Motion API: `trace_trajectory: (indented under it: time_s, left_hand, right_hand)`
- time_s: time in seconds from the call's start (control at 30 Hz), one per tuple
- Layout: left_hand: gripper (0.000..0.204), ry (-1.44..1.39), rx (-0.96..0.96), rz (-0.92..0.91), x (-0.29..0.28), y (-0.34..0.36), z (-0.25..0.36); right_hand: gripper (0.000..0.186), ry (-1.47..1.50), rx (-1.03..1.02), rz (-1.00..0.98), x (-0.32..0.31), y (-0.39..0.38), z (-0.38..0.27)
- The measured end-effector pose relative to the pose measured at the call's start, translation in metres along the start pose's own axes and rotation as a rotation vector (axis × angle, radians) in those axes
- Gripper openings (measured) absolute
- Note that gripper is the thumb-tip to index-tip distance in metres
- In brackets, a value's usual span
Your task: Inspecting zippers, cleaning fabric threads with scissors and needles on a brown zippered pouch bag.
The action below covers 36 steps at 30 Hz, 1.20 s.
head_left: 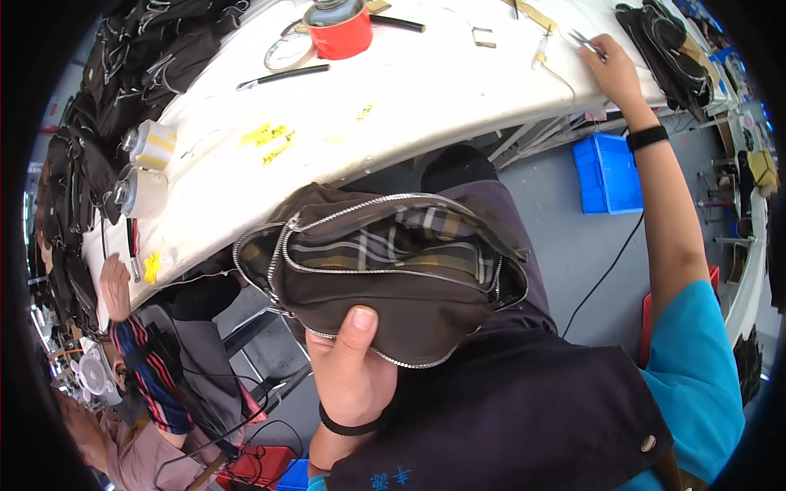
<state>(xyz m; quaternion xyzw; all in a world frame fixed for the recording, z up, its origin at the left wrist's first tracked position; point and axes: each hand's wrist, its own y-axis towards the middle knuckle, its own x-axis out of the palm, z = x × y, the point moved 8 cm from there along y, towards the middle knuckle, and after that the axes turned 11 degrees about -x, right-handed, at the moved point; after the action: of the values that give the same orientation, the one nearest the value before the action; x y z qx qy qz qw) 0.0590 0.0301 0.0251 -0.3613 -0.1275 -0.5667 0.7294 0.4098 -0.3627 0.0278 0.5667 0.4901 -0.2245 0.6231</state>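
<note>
A dark brown bag [385,315] with a plaid lining and silver zippers hangs over my lap, its main zipper gaping. My left hand [352,372] grips its lower edge, thumb on the front panel and the other fingers hidden behind. At the table's far right, my stretched-out right hand [614,74] has its fingers closed on a small pair of thread snips [586,42], blades pointing left. Just left of them lie a pale small tool with a cord [540,53] and a metal buckle frame [484,37].
On the white table [393,90] stand a red container [340,33], a tape roll [288,51], a black pen-like tool [282,76] and two pots [146,168]. Dark bags [139,57] pile up left. A co-worker's hand [115,286] rests at the left edge. A blue crate [607,173] sits below.
</note>
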Motion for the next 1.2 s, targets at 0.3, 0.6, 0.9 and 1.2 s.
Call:
trace_trajectory:
  time_s: [0.3, 0.6, 0.9, 1.2]
  left_hand:
    - [0.039, -0.101, -0.001, 0.037, -0.011, 0.001, 0.003]
    - [0.032, -0.201, -0.069, -0.098, 0.007, 0.006, 0.006]
    - [0.047, 0.892, 0.153, -0.485, 0.061, -0.025, 0.017]
    - [0.045, 0.375, -0.226, -0.231, 0.024, -0.024, -0.036]
  right_hand:
    - [0.035, 0.170, -0.306, 0.280, -0.047, -0.034, -0.107]
    - [0.079, 1.137, -0.310, -0.430, -0.051, -0.161, -0.290]
    - [0.025, 1.946, 0.432, -0.549, -0.043, -0.154, -0.300]
    - [0.025, 1.618, 0.267, -0.661, 0.018, -0.176, -0.329]
